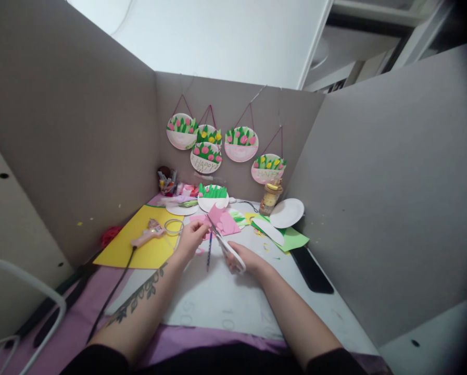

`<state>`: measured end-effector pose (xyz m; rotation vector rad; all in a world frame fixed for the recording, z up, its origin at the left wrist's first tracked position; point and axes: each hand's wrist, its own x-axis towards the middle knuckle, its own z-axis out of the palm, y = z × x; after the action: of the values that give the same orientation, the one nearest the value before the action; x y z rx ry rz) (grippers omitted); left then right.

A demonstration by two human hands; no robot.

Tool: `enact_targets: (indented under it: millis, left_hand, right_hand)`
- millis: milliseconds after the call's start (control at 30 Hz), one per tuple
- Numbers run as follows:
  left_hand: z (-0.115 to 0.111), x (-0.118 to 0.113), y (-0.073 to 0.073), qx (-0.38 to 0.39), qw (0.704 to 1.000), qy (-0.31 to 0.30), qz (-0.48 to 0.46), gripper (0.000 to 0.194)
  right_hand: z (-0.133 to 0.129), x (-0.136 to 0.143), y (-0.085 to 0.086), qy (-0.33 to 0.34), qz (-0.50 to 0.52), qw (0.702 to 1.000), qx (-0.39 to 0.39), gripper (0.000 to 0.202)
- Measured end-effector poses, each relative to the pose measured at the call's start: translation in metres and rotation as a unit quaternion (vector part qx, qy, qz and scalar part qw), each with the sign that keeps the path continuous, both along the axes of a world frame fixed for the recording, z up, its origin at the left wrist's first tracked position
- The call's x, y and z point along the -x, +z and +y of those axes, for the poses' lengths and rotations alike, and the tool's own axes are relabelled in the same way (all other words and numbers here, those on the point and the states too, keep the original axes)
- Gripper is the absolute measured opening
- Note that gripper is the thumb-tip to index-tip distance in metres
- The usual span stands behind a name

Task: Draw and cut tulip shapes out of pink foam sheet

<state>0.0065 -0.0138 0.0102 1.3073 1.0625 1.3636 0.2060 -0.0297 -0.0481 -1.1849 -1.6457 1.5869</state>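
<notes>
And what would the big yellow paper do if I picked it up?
The yellow paper would probably bend and flop, since it looks thin and wide. It's likely light, but the glue gun lying on it could weigh it down. If you tipped it, the glue gun might slide, dragging its black cord.

Craft nook, home or studio, can't tell which. Grey partitions [397,172] on three sides. Paper-plate flower baskets [241,145] hang on the back panel, beyond both hands. Yellow paper [129,245] and glue gun [145,235] left of left hand [194,237]; green paper [295,239] right of right hand [239,258].
</notes>
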Motion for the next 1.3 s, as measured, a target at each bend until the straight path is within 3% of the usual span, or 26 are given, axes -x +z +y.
enact_targets:
  millis: [1300]
  left_hand:
    - [0.011,0.008,-0.012,-0.044,0.997,-0.008,0.057,0.015]
  right_hand:
    - [0.006,-0.011,-0.002,0.026,-0.065,0.997,-0.026,0.024]
